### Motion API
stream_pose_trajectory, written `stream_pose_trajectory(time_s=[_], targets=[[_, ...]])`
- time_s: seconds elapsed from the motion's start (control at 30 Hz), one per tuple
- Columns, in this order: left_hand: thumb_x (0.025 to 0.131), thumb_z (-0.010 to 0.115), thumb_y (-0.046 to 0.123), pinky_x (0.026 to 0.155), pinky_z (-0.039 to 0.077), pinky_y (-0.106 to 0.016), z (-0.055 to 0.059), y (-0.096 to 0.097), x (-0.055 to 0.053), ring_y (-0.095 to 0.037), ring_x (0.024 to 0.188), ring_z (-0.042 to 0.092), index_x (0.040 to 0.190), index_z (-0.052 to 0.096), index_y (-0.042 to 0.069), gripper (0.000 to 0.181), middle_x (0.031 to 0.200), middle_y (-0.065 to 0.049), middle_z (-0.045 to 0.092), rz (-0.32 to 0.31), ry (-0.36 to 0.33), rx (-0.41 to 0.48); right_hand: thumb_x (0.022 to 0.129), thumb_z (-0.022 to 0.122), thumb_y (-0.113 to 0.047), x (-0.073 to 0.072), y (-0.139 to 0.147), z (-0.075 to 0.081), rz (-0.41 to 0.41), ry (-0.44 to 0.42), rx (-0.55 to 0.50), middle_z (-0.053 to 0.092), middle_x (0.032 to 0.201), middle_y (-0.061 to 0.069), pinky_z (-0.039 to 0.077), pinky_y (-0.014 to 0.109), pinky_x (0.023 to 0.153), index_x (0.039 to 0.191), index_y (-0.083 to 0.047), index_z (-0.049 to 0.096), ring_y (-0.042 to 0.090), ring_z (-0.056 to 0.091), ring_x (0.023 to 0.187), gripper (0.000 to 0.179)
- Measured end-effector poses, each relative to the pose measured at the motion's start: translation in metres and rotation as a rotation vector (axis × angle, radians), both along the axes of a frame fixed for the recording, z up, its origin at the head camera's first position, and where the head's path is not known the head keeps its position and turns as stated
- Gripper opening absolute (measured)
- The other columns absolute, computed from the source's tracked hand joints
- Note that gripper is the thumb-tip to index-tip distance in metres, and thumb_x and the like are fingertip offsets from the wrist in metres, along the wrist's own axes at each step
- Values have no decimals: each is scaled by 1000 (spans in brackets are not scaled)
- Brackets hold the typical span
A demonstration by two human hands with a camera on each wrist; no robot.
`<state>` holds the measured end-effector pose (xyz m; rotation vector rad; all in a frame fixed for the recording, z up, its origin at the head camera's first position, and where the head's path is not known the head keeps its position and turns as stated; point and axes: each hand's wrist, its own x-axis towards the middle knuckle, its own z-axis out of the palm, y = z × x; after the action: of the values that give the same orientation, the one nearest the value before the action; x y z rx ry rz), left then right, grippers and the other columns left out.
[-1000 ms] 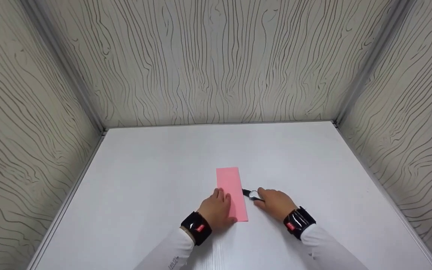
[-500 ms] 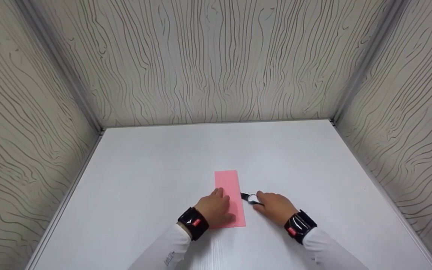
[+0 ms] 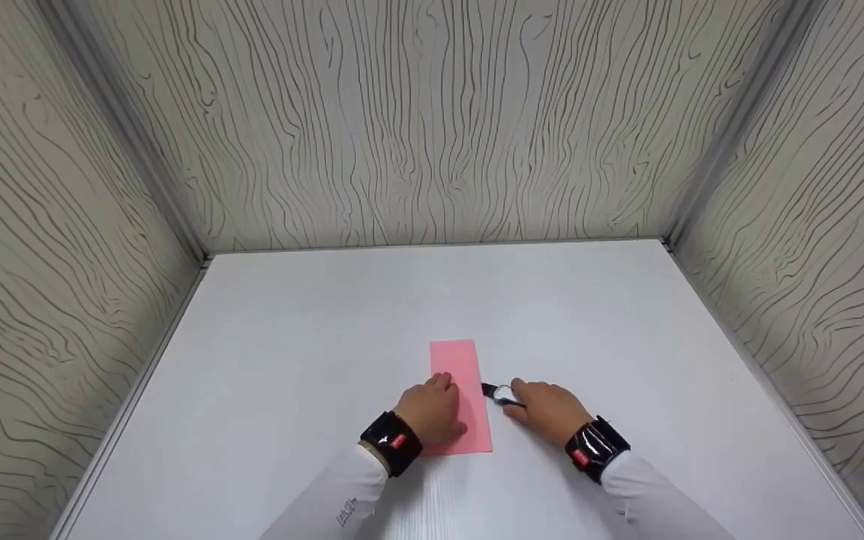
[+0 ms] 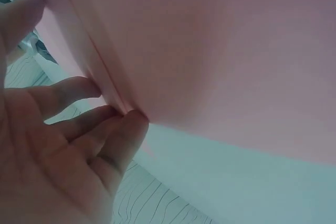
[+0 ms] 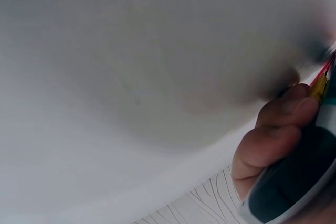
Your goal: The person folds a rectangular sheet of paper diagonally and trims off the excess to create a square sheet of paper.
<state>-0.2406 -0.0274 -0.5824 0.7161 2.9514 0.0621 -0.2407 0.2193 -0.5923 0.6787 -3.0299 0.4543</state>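
A long pink folded paper (image 3: 466,397) lies on the white table, its long side pointing away from me. My left hand (image 3: 430,410) rests on its left part, fingertips pressing the sheet. In the left wrist view, the fingertips (image 4: 137,119) touch the pink paper (image 4: 236,61) beside a crease line. My right hand (image 3: 554,411) grips a small hand tool (image 3: 503,394) with a black tip and a pale round part. That tip meets the paper's right edge. Up close, the tool (image 5: 286,177) has a dark green handle with white trim; its far end is blurred and cut off.
The white table (image 3: 312,322) spreads out around the paper. Wood-patterned panels (image 3: 432,127) enclose it at the back and both sides, with grey metal posts (image 3: 121,127) at the corners. Black bands (image 3: 391,442) circle both wrists.
Over the last second the pink paper has slid slightly toward me. My left hand has shifted a little on it, its thumb drawn in. The right hand and tool stay almost in place.
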Motion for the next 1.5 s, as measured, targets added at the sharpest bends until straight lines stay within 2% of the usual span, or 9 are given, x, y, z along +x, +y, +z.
stream_pose_trajectory(time_s=[0.3,0.57,0.77,0.97,1.5], targets=[[97,76,45,112,57,-44,7,0,0,-29,144,61,141,69,3,62,151,-14,65,-16,2,-7,103,74,-33,-3,0,1,11,23,17,52,72,-2,46,37,58,98,-13,57,14,46,63,27],[98,75,47,112,57,-42,5,0,-1,-27,144,62,143,68,4,62,151,-12,65,-28,4,-29,103,75,-32,-5,3,-2,-10,25,26,53,71,-3,48,37,60,98,-14,59,13,47,63,25],[97,77,48,113,57,-42,8,-1,0,-27,143,62,140,69,4,62,150,-12,66,-14,6,-45,104,74,-33,-8,-2,-4,6,37,24,54,73,-3,47,36,61,99,-13,59,13,47,64,25],[96,78,49,110,58,-42,9,-2,-1,-27,143,63,138,70,4,62,147,-12,67,-25,16,-47,102,76,-31,-10,-3,-1,-35,4,19,51,71,-3,46,37,62,97,-14,58,15,46,64,25],[97,78,50,111,58,-43,7,0,0,-27,144,62,141,69,5,63,148,-13,67,-24,8,-40,103,75,-32,-20,-5,-2,-19,23,6,53,71,-2,47,38,60,96,-14,58,15,48,64,25]])
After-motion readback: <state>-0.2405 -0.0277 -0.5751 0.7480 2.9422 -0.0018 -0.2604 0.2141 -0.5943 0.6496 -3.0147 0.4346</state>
